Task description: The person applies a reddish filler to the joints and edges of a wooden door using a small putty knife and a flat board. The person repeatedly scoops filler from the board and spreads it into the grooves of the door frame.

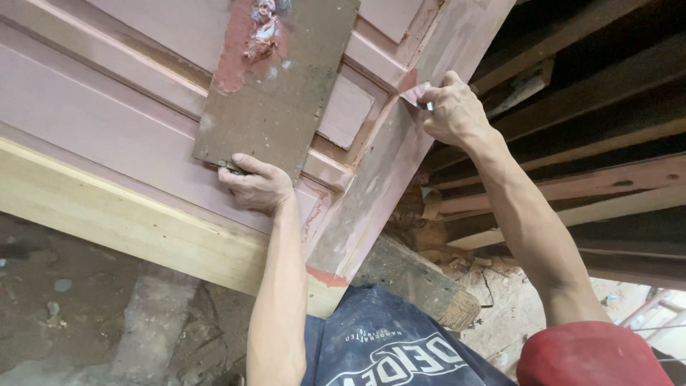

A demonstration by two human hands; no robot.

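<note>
- Nearest lay a dark printed shirt [389, 343]; the left hand [257, 187] was closed on the lower edge of a brown board [279, 86] smeared with pink filler [246, 43], resting on the pink panelled door [107, 107]
- The right hand [451, 111] pinched a small scraper [418, 95] against the door's rail; a loosened grip could let the board slide, smearing filler

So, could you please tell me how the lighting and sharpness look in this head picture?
Head view: even daylight on the pink panelled wooden door, no glare; dark beams at upper right sit in deep shadow; the bright lower right corner is washed out. The left hand gripping the brown putty-smeared board and the right hand are fairly sharp; straight edges bow towards the frame edges.
</note>
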